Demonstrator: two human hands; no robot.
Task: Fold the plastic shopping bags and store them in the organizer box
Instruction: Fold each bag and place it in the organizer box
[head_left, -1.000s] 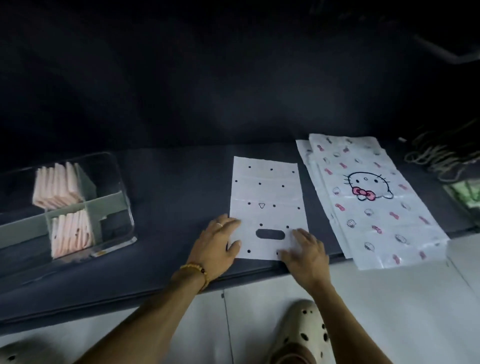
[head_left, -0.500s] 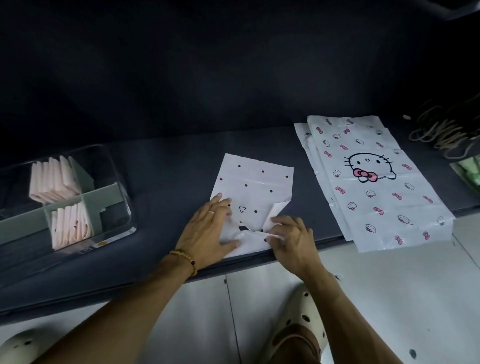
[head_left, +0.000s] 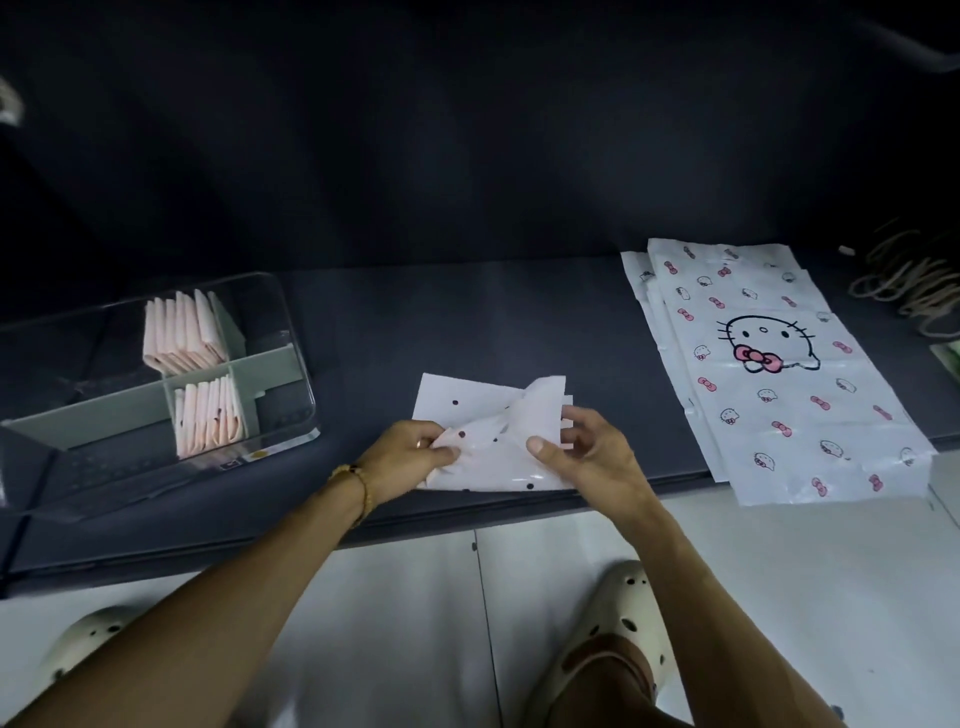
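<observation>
The left hand pinches a folded corner of the dotted bag between its thumb and fingers. A gold ring sits on one finger, and a bead bracelet goes round the wrist. The right hand holds the other side of the same bag. Its thumb lies on top of the plastic and its fingers curl round the right edge.

The dotted bag is white and thin, with small black dots on it. It is partly folded. One flap is lifted and bent over toward the left, and the rest lies flat. It sits near the front edge of the surface, between the two hands.

To the right lies a pile of flat bags. They are white, with little pink bows and a big cartoon cat face on the top one. Their near end hangs past the front edge of the surface. Far to the right is a heap of rubber bands.

To the left stands the organizer box. It is clear, with grey dividers inside. Two bundles of folded bags stand on edge in two of its sections, pale pink and white.

The surface is dark grey, and the wall behind it is dark too. The floor below is white tile. Two cream shoes with holes show on it.
</observation>
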